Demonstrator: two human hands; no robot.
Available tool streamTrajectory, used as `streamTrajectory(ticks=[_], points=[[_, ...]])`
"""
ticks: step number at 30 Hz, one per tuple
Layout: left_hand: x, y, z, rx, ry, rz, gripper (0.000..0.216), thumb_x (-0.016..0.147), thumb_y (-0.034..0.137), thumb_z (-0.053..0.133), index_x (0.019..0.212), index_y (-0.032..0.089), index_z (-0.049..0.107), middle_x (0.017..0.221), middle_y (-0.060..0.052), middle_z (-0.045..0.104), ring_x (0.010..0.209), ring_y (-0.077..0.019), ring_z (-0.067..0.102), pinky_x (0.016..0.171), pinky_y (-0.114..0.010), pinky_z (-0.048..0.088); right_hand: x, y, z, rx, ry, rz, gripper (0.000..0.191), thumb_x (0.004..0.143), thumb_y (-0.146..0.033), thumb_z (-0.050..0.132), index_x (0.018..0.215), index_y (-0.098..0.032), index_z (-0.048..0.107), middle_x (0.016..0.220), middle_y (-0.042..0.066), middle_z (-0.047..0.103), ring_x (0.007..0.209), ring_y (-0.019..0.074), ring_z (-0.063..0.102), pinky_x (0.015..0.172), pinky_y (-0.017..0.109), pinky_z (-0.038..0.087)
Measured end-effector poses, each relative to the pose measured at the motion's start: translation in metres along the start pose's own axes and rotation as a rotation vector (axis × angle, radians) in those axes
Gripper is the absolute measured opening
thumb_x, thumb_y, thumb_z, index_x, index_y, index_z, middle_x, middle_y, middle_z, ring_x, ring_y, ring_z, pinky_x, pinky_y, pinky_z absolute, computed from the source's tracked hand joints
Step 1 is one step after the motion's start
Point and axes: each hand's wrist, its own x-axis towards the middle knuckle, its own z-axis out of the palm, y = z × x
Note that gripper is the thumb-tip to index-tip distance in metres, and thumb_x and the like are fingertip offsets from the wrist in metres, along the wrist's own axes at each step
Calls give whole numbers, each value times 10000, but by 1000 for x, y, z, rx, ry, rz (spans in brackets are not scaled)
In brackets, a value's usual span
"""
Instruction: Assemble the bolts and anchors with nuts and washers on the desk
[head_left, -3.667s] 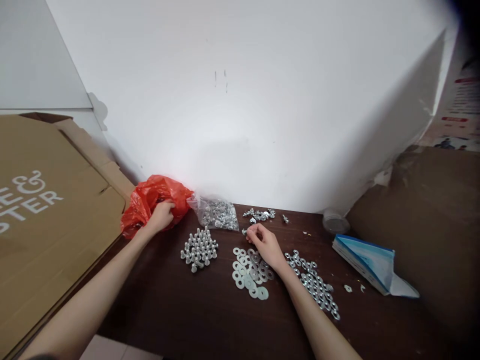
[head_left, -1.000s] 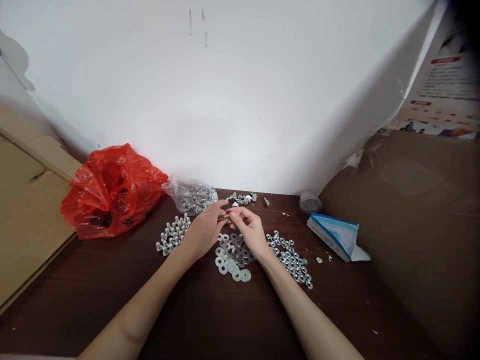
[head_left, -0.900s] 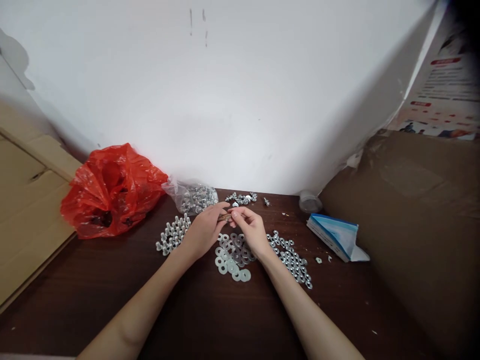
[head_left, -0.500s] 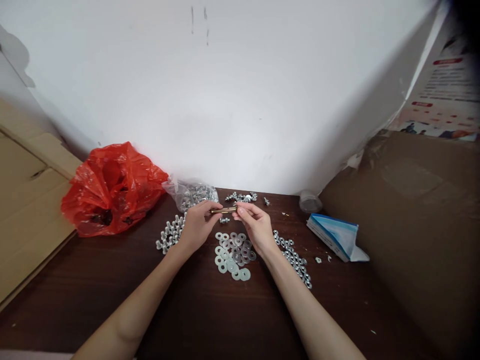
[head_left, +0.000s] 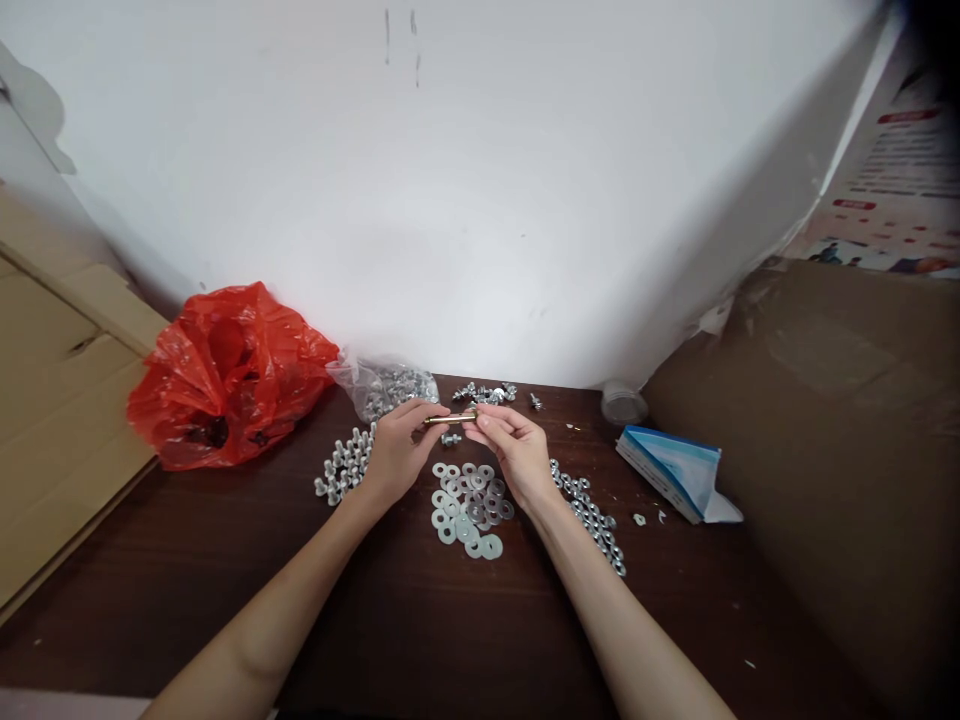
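Note:
My left hand (head_left: 397, 452) pinches one end of a slim brass-coloured metal rod (head_left: 452, 419), held nearly level above the table. At its other end the fingertips of my right hand (head_left: 519, 450) are closed on it; they partly hide that tip. Just below the rod lies a single bolt (head_left: 450, 439) with parts on it. Flat washers (head_left: 465, 505) are spread in a loose pile between my forearms. Left of my left hand, several bolts (head_left: 346, 465) stand in a group. Nuts (head_left: 596, 520) lie in rows beside my right wrist.
A red plastic bag (head_left: 232, 380) and a clear bag of metal parts (head_left: 394, 388) sit at the back left. Assembled bolts (head_left: 487, 393) lie near the wall. To the right are a clear round container (head_left: 622, 404), a blue-and-white packet (head_left: 671, 475) and a large brown box (head_left: 825, 430).
Both hands keep hold of the rod, and it shows a brighter streak along its side. The whole view has shifted very slightly; the parts on the table stay in place.

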Motion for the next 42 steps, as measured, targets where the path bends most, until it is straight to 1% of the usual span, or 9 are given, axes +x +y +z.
streamTrajectory(ticks=[4, 9, 15, 20, 25, 31, 38, 42], points=[[-1, -1, 0, -8, 10, 14, 110, 847, 208, 585, 918, 196, 668, 896, -50, 675, 814, -164, 628, 697, -271, 495, 0, -3, 0, 10, 26, -11, 340, 573, -295, 848, 854, -154, 720, 816, 48, 743, 709, 174, 712, 777, 328, 612], [-1, 1, 2, 2, 20, 49, 96, 829, 169, 598, 888, 188, 670, 864, -40, 678, 789, -157, 634, 689, -263, 499, -1, -2, 0, -5, 19, 5, 327, 598, -304, 835, 857, -143, 715, 774, 49, 741, 719, 169, 714, 735, 285, 611], [0, -1, 2, -17, 22, 34, 110, 827, 182, 604, 908, 187, 678, 879, -44, 690, 793, -161, 650, 699, -270, 513, 0, -3, -2, 1, 37, -21, 317, 592, -298, 838, 843, -147, 716, 762, 40, 739, 692, 152, 709, 719, 258, 605], [0, -1, 1, -4, 6, 38, 108, 823, 171, 607, 900, 181, 682, 865, -44, 691, 786, -159, 650, 704, -271, 509, -1, -3, -1, -1, 34, -8, 323, 591, -310, 839, 831, -138, 709, 749, 46, 737, 707, 163, 713, 706, 261, 607], [0, -4, 2, -38, 3, 22, 117, 818, 193, 620, 911, 179, 690, 880, -52, 698, 785, -159, 651, 664, -259, 515, 1, -3, -2, 6, 53, -17, 337, 570, -311, 851, 816, -135, 702, 724, 37, 731, 690, 161, 714, 684, 243, 606], [-1, -6, 3, -18, 4, 26, 111, 822, 185, 615, 905, 183, 689, 887, -45, 703, 786, -154, 656, 680, -257, 519, 1, -2, -2, -9, 41, -3, 336, 581, -328, 844, 814, -136, 697, 709, 30, 724, 693, 163, 716, 681, 245, 609], [0, -4, 3, 14, 8, 81, 120, 825, 183, 616, 916, 183, 693, 880, -48, 711, 782, -154, 658, 678, -259, 515, 1, -4, -4, -25, 54, -24, 333, 583, -318, 843, 815, -137, 687, 722, 35, 724, 690, 168, 715, 679, 258, 613], [-1, -3, 4, 32, 13, 72, 114, 828, 178, 608, 905, 183, 692, 882, -47, 709, 796, -159, 660, 705, -269, 518, -1, -5, -2, -19, 36, -11, 342, 579, -334, 846, 814, -141, 689, 710, 27, 722, 686, 159, 713, 674, 243, 612]])
